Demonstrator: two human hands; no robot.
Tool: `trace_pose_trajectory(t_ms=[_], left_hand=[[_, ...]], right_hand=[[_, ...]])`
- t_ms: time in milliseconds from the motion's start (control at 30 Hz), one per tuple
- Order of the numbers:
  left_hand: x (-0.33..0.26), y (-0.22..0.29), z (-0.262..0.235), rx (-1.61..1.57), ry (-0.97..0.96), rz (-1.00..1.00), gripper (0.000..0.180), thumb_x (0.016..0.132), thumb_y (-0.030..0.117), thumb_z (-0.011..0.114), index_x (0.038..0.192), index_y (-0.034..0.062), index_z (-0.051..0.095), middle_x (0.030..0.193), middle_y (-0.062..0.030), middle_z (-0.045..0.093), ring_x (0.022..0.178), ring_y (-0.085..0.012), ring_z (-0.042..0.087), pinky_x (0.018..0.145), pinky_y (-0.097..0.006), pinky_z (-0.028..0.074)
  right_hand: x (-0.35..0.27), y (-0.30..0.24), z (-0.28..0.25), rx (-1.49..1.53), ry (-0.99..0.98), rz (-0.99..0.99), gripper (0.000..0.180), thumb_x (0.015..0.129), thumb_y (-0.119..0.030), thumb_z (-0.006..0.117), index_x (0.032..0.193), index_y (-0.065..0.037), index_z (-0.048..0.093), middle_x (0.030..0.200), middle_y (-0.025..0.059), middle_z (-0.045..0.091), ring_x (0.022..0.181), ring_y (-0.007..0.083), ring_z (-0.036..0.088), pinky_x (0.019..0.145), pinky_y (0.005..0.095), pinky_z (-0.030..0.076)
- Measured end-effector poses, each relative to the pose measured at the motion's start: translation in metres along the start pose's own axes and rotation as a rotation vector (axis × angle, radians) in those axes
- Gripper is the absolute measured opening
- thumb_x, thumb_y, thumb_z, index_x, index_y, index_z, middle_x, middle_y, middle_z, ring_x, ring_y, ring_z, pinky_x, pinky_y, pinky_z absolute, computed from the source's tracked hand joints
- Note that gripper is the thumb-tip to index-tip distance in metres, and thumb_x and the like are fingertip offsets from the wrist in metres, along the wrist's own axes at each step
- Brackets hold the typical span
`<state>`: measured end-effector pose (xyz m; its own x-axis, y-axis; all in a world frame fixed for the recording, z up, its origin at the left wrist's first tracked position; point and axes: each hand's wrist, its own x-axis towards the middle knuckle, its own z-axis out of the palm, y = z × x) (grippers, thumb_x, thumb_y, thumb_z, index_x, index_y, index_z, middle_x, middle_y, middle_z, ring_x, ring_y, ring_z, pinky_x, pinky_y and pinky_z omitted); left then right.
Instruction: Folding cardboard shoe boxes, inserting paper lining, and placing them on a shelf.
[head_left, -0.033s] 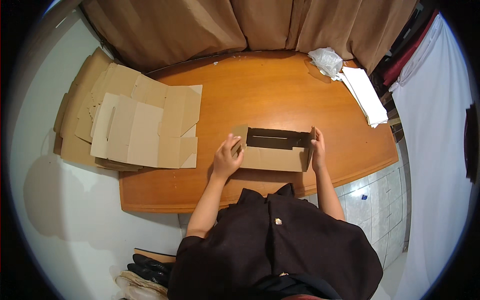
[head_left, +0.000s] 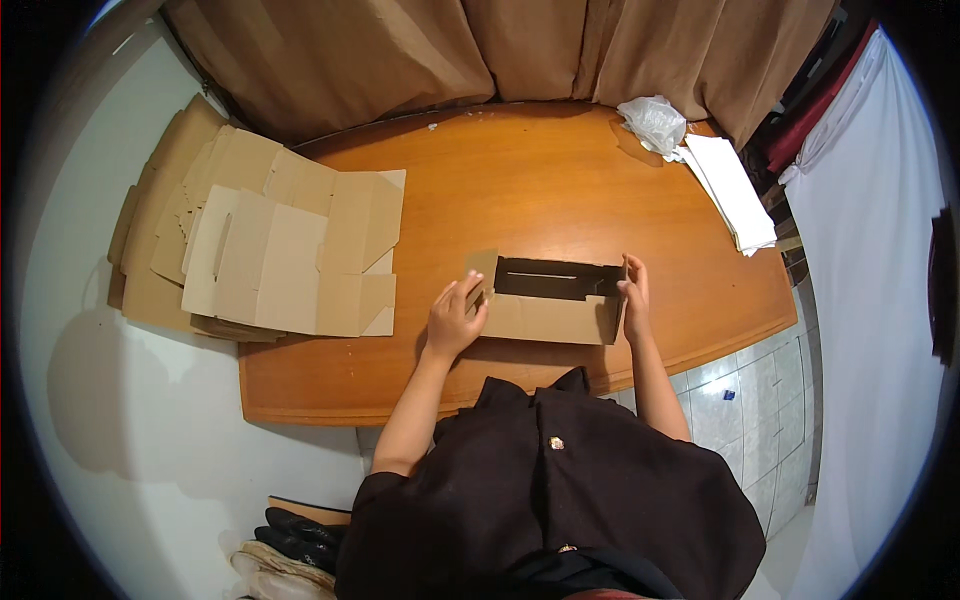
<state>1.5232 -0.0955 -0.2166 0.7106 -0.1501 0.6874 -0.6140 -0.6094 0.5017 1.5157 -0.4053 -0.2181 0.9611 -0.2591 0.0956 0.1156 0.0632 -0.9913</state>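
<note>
A partly folded cardboard box [head_left: 550, 318] stands on the wooden table in front of me, with its open top showing a dark inside and a long slot in the far wall. At its left end, my left hand [head_left: 457, 315] holds the side flap, fingers pressed together against the cardboard. My right hand [head_left: 636, 298] grips the upright panel at the right end, with the thumb on the near side and the fingers along its edge. Part of each end panel is hidden behind my fingers.
A stack of flattened cardboard boxes [head_left: 290, 255] lies at the left of the table [head_left: 500, 190], against the wall. A crumpled plastic bag [head_left: 655, 124] and white folded sheets [head_left: 728, 190] lie at the far right. Brown curtains [head_left: 400, 60] hang behind the table.
The box has shifted very slightly to the right. The fingers of my left hand have moved a little along the left flap, and my right fingers have curled slightly.
</note>
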Motion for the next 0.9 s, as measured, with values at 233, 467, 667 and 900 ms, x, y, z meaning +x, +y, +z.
trace_pose_trajectory(t_ms=[233, 467, 667, 900], left_hand=[[-0.004, -0.002, -0.002, 0.025, -0.011, 0.038, 0.024, 0.071, 0.001, 0.064, 0.094, 0.0063, 0.063, 0.098, -0.0094, 0.065, 0.092, -0.0257, 0.062, 0.081, -0.037, 0.049], [-0.003, -0.007, 0.002, -0.007, 0.011, 0.086, 0.024, 0.069, -0.003, 0.062, 0.092, 0.0042, 0.063, 0.095, -0.0116, 0.065, 0.088, -0.0281, 0.063, 0.078, -0.037, 0.050], [-0.003, -0.010, 0.002, -0.014, 0.002, 0.117, 0.024, 0.069, -0.003, 0.061, 0.092, 0.0039, 0.063, 0.095, -0.0116, 0.065, 0.087, -0.0287, 0.063, 0.076, -0.037, 0.050], [-0.003, -0.010, 0.004, -0.003, 0.009, 0.090, 0.025, 0.069, -0.005, 0.060, 0.092, 0.0042, 0.063, 0.095, -0.0111, 0.064, 0.088, -0.0284, 0.062, 0.076, -0.037, 0.050]], right_hand=[[0.005, -0.008, 0.029, -0.707, -0.006, -0.523, 0.022, 0.065, -0.004, 0.057, 0.087, -0.008, 0.060, 0.110, 0.0164, 0.046, 0.115, 0.0349, 0.036, 0.099, 0.0419, 0.028], [0.005, -0.012, 0.035, -0.804, 0.168, -0.712, 0.011, 0.069, -0.004, 0.055, 0.075, -0.010, 0.063, 0.109, 0.0115, 0.049, 0.115, 0.0338, 0.036, 0.098, 0.0452, 0.026], [-0.001, -0.014, 0.042, -0.997, 0.249, -0.634, 0.016, 0.069, -0.004, 0.055, 0.073, -0.016, 0.065, 0.107, 0.0063, 0.050, 0.116, 0.0343, 0.033, 0.101, 0.0453, 0.015], [-0.002, -0.009, 0.029, -1.078, 0.075, -0.652, 0.022, 0.071, -0.006, 0.055, 0.086, -0.018, 0.067, 0.117, 0.0075, 0.048, 0.121, 0.0356, 0.029, 0.099, 0.0517, 0.014]])
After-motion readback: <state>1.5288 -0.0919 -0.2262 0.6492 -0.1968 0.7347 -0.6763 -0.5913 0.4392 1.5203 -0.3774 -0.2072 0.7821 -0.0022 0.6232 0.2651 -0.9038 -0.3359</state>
